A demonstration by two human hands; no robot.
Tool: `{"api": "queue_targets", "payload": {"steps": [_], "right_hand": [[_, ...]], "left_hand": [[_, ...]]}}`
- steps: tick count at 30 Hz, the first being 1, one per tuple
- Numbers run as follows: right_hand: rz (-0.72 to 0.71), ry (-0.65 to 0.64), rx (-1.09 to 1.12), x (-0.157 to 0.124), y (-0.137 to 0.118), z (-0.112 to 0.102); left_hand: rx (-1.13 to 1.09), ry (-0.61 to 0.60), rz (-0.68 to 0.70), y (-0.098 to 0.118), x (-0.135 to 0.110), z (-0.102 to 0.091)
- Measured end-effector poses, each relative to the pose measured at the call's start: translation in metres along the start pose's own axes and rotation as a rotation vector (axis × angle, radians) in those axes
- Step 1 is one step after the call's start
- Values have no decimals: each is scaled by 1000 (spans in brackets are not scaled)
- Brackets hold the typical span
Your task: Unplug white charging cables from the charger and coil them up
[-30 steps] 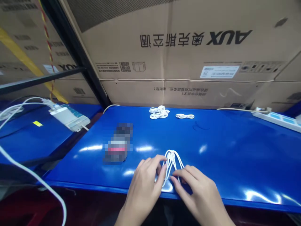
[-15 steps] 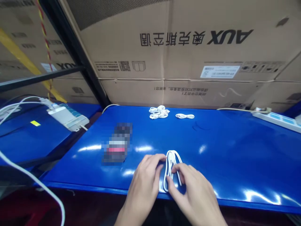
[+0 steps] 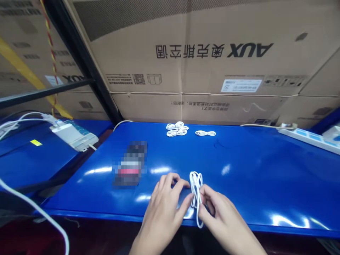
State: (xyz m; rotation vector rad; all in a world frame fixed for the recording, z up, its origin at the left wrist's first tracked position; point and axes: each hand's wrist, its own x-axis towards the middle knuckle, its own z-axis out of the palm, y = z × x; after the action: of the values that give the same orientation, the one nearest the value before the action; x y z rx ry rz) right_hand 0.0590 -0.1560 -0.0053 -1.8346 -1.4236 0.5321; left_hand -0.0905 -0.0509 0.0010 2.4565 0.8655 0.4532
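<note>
My left hand lies on the front of the blue table, its thumb and fingertips against the left side of a looped white cable. My right hand pinches that cable from the right, between thumb and fingers. The lowest loop hangs near the table's front edge. Farther back lie a bundled white cable and a smaller white coil. A pixelated, blurred object lies left of my hands.
Large AUX cardboard boxes stand behind the table, with a white power strip at its right. On a blue surface to the left sits a white charger-like unit. A thick white cable runs across the lower left.
My hands have drawn closer together, and the white cable's loops have narrowed into a tighter bundle. My right hand now pinches it higher, and the view has shifted slightly.
</note>
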Motion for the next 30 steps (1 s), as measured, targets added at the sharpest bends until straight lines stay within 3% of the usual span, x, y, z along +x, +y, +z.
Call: {"api": "queue_targets", "payload": {"steps": [3,8,11,15,23,30], "right_hand": [[5,93,1,-2,0,2],[17,26,41,-1,1,2],[42,97,-23,-1,4,7],[62,144,-40,-1,6,14],[241,238,226,-1,-3,3],[166,221,184,1,3,6]], "left_hand": [[26,2,-35,7,2,2],[122,31,-104,23,6,12],[145,30,-107,28,7,15],[114,21,-66,25,4,13],[74,7,1,18,-1,9],[64,11,10,20,1,12]]}}
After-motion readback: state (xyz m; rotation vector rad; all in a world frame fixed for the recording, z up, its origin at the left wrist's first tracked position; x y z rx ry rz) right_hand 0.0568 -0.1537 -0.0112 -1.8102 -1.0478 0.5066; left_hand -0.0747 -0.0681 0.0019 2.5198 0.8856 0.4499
